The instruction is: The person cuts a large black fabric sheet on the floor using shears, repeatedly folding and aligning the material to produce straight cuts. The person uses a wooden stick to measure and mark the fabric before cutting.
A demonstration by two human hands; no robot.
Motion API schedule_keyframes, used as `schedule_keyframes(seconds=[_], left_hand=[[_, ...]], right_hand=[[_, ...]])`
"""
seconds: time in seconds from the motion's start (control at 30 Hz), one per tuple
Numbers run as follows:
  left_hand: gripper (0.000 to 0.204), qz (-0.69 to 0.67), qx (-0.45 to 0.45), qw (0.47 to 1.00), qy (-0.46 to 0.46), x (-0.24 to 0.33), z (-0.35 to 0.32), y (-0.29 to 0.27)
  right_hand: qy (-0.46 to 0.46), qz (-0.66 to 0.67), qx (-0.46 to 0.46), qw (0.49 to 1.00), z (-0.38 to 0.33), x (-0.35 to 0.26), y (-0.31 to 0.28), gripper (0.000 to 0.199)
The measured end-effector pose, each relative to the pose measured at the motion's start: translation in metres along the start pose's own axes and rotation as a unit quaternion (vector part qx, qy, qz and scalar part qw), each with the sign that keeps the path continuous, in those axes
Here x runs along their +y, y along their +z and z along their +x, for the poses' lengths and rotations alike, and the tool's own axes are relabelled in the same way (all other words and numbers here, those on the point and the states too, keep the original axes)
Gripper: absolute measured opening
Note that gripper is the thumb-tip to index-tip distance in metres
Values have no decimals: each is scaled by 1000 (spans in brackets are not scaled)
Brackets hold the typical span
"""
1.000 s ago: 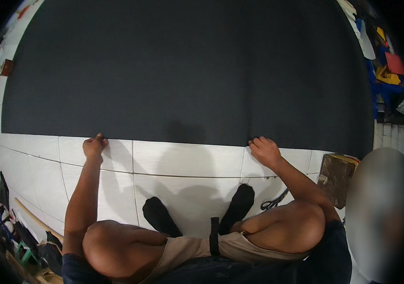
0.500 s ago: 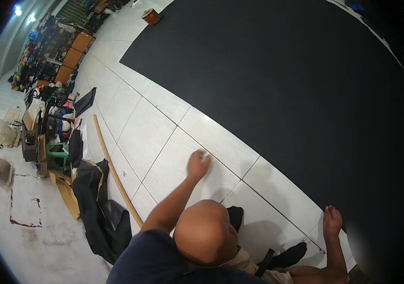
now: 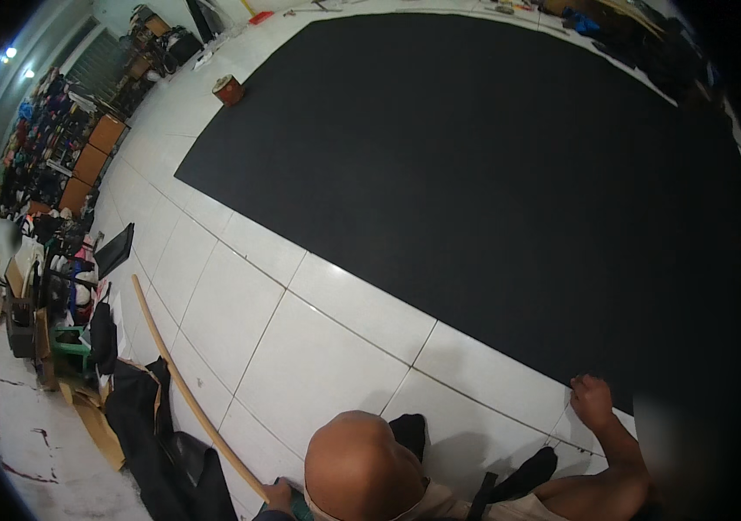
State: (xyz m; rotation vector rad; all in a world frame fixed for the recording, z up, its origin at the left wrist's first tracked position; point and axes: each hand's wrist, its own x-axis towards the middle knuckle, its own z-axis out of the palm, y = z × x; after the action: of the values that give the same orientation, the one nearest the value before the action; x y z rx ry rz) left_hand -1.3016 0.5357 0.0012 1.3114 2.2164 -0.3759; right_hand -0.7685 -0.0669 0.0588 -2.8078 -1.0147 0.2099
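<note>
- My right hand [image 3: 592,401] is curling closed on the near edge of a large black rectangular fabric sheet [image 3: 492,165], at five o'clock.
- My left hand [image 3: 277,497], at six o'clock, is gripping a long thin wooden stick [image 3: 188,395].
- The sheet is lying flat on white floor tiles [image 3: 318,365].

We see even, fairly bright indoor light, with two small lamps glaring at upper left. Soft shadows pool on the white tiles [image 3: 318,373] below us. Edges bend and darken; a blurred patch smears lower right.
</note>
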Motion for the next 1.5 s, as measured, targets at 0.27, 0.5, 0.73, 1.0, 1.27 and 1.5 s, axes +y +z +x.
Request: schedule_keyframes(seconds=[0.27, 0.5, 0.73, 1.0, 1.27, 1.5], left_hand=[[57, -36, 28, 999, 29, 22, 16, -2], [49, -49, 73, 993, 74, 47, 14, 7], [43, -228, 266, 889, 296, 160, -14, 2], [29, -478, -140, 713, 493, 451, -223, 45], [39, -226, -342, 623, 666, 439, -302, 156], [75, 12, 100, 726, 680, 581, -234, 151]], right_hand=[[26, 19, -33, 999, -2, -18, -6, 29], [55, 68, -103, 991, 18, 2, -26, 22], [-125, 17, -163, 979, 113, -51, -126, 32], [-159, 170, 12, 972, 222, -224, -70, 84], [126, 270, -21, 955, 216, -238, -38, 65], [199, 208, -52, 956, 257, -177, -24, 58]])
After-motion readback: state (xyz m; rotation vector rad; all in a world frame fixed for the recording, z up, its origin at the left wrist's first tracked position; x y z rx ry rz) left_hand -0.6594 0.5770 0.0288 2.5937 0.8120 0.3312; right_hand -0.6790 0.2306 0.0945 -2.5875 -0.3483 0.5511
